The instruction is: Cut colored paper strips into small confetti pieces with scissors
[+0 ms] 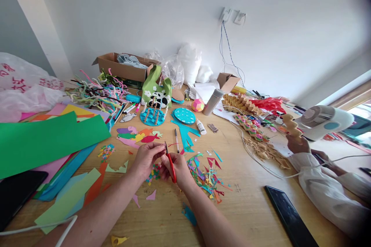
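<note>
Near the middle of the wooden table (pixel 153 220), my right hand (pixel 177 168) is closed round red-handled scissors (pixel 171 166), whose dark tips point up and away. Just left of it, my left hand (pixel 149 158) has its thumb and fingers pinched beside the blades; what they hold is too small to name. Small round paper dots (pixel 153 174) lie beneath my hands. Coloured paper scraps (pixel 207 181) are heaped to the right. Beyond my left hand lie paper fish (pixel 139 135) in several colours. A pen (pixel 176 141) rests beyond the scissors.
Green paper sheets (pixel 52 142) lie left, near pipe cleaners (pixel 101 92). A panda bag (pixel 156 92), blue discs (pixel 184 116) and a grey bottle (pixel 213 102) stand farther back. At right are a phone (pixel 290 216), a white cable, a fan (pixel 326 121) and another person's hands and sleeves (pixel 315 185).
</note>
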Motion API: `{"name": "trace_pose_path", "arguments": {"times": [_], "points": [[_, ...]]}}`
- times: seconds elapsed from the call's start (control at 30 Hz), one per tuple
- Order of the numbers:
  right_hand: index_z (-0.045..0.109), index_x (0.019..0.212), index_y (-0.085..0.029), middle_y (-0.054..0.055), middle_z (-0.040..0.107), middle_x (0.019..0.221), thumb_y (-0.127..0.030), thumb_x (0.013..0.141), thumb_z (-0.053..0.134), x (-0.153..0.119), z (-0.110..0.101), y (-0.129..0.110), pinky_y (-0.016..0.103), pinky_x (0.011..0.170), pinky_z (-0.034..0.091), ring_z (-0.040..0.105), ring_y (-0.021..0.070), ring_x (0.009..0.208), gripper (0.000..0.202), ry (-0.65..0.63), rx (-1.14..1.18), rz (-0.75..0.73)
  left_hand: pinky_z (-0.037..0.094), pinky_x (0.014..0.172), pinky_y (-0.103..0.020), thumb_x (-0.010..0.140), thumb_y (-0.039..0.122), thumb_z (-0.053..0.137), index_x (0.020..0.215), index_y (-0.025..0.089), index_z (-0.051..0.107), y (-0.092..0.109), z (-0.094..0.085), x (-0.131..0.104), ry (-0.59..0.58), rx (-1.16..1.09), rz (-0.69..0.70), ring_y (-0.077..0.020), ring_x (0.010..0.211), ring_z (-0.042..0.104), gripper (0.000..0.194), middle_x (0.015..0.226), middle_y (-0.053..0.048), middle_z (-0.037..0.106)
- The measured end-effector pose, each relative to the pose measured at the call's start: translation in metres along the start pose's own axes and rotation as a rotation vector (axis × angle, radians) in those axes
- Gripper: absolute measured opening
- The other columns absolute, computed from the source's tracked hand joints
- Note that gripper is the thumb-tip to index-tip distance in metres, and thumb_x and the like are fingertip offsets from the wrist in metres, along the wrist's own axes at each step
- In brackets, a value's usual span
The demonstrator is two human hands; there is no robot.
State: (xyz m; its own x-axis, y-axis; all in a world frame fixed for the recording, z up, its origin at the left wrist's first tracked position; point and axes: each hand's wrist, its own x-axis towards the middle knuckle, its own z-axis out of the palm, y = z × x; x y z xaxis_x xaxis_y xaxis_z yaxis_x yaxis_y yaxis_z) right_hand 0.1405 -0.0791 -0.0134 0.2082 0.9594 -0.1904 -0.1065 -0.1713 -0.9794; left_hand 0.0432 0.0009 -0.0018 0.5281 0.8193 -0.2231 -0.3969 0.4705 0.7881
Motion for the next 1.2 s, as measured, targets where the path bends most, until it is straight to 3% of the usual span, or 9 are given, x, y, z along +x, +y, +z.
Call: {"name": "trace_pose_path", "arguments": {"times": [0.57,1.2], "points": [[0.052,0.067,-0.015,-0.003,0.054,0.043,-0.060,0.062,0.069,0.0015,-0.0004,-0.0001,0.019,0.030,0.037,0.045,0.0093,0.028,0.049,0.000,-0.013,0.022,0.044,0.054,-0.020,0.054,0.020,0.077,0.064,0.013,0.070,-0.0014,-0.0037,0.0016,-0.010,0.017,0.005,-0.0107,0.056,0.058,0.014,0.058,-0.003,0.066],[0.048,0.063,-0.016,-0.003,0.053,0.042,-0.060,0.063,0.069,0.0004,-0.0002,-0.0022,0.018,0.030,0.038,0.051,0.0111,0.032,0.048,0.006,-0.032,0.029,0.045,0.056,-0.020,0.055,0.020,0.076,0.062,0.013,0.070,-0.0004,-0.0046,0.0019,-0.020,0.049,0.019,-0.0108,0.057,0.058,0.011,0.058,-0.002,0.066]]}}
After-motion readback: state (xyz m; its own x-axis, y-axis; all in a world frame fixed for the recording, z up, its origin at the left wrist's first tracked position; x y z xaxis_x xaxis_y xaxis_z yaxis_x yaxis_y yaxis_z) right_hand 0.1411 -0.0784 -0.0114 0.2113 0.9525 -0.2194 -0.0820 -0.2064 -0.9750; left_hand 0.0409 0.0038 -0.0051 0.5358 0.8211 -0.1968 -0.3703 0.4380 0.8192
